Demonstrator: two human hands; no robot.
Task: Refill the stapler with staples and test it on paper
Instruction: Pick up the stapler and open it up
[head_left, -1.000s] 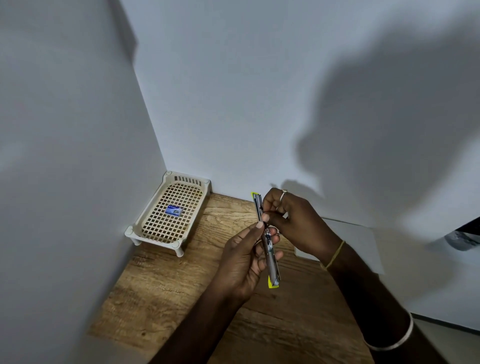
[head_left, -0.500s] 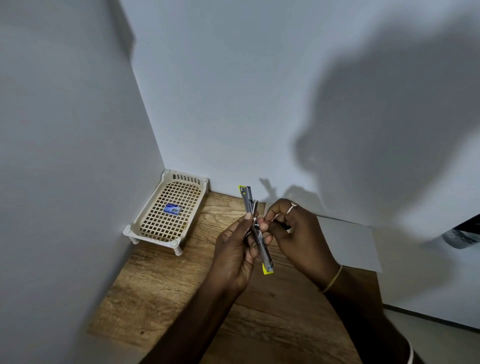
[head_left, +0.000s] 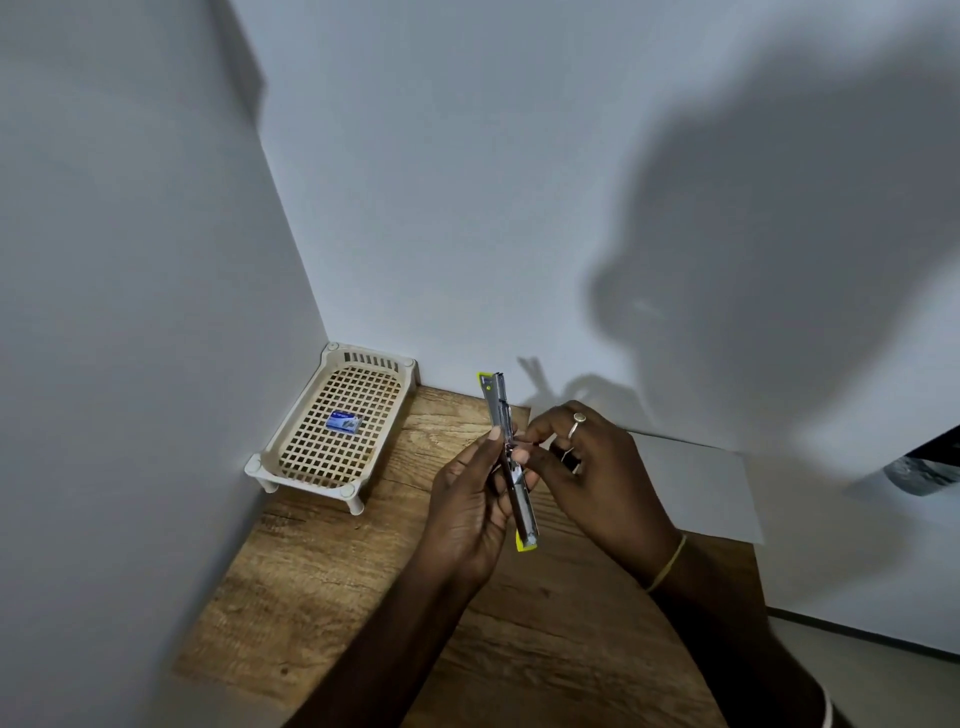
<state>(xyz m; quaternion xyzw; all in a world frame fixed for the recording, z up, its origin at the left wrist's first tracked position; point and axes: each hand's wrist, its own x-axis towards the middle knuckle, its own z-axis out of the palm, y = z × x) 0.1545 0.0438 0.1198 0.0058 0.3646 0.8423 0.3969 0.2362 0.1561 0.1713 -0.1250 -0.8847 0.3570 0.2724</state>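
Observation:
A metal stapler with yellow-green ends is swung fully open into one long strip, held above the wooden table. My left hand grips its middle from the left, thumb on the hinge. My right hand pinches the stapler at the hinge from the right, thumb and forefinger closed on a small metal part there. A small blue staple box lies in a cream lattice tray at the back left. A white paper sheet lies on the table behind my right hand.
White walls close in the table on the left and at the back. A dark object shows at the right edge, past the table.
My right hand has slid down from the stapler's upper end to its hinge. The stapler has tilted slightly and moved a little left and up in the view.

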